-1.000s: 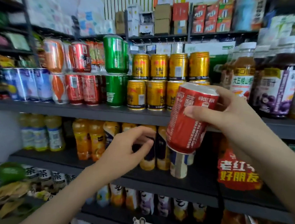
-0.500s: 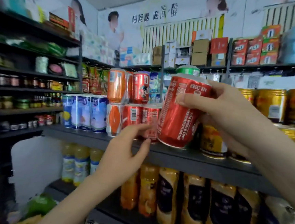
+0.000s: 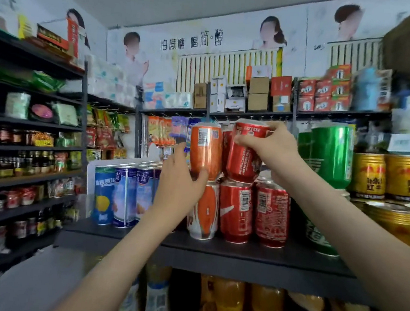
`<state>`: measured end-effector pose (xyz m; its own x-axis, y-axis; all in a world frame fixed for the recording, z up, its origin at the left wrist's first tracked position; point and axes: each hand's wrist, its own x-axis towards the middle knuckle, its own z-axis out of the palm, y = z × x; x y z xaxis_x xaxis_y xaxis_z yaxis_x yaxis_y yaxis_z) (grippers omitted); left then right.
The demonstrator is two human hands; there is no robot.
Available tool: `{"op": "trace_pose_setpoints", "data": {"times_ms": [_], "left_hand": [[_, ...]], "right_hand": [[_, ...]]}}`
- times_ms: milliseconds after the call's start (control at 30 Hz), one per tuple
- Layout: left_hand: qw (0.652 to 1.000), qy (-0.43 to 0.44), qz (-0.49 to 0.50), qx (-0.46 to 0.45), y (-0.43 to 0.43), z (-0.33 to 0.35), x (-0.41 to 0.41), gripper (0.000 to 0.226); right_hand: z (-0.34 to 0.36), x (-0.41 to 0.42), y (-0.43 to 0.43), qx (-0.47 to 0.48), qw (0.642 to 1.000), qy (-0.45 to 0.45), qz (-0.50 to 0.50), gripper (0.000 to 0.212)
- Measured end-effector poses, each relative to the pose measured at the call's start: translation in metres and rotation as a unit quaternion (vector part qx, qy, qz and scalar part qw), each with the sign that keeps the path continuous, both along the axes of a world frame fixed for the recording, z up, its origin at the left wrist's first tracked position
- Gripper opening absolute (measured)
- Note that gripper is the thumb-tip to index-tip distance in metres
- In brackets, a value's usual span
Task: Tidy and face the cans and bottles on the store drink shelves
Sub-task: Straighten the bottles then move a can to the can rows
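What the right hand [image 3: 272,149] holds: a red aluminium drink can with white lettering [image 3: 243,161], fingers curled round its upper part
Place of the red can: second tier, leaning slightly, its base at the top of 1 of the 2 red cans with barcodes facing out [image 3: 236,212]; whether it rests there I cannot tell
Pose of the left hand [image 3: 178,187]: spread wide, thumb touching the bottom edge of an orange metal can [image 3: 205,153], straight fingers up along its left side
Orange can: upright on an orange-and-white can [image 3: 205,212], just beside the held red one
Shelf: black shelf board [image 3: 215,253]; tall blue cans [image 3: 123,195] at left, a green can [image 3: 332,156] and gold cans [image 3: 386,176] at right
Below: orange and dark bottles [image 3: 230,304], blurred
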<state>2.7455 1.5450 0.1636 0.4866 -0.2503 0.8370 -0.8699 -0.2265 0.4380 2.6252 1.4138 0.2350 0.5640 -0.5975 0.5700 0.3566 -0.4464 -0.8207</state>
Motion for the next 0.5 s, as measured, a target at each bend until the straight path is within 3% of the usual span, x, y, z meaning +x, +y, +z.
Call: {"op": "trace_pose_setpoints", "data": {"times_ms": [233,500], "left_hand": [[0.997,0.032,-0.069,-0.004,-0.018,0.005,0.011,0.079],[0.998,0.011,-0.066,-0.022,-0.027,0.0,0.014,0.083]], "right_hand": [[0.001,0.018,-0.002,-0.051,0.998,0.017,-0.027,0.059],[-0.009,0.029,-0.008,-0.096,0.994,0.007,-0.048,0.056]]}}
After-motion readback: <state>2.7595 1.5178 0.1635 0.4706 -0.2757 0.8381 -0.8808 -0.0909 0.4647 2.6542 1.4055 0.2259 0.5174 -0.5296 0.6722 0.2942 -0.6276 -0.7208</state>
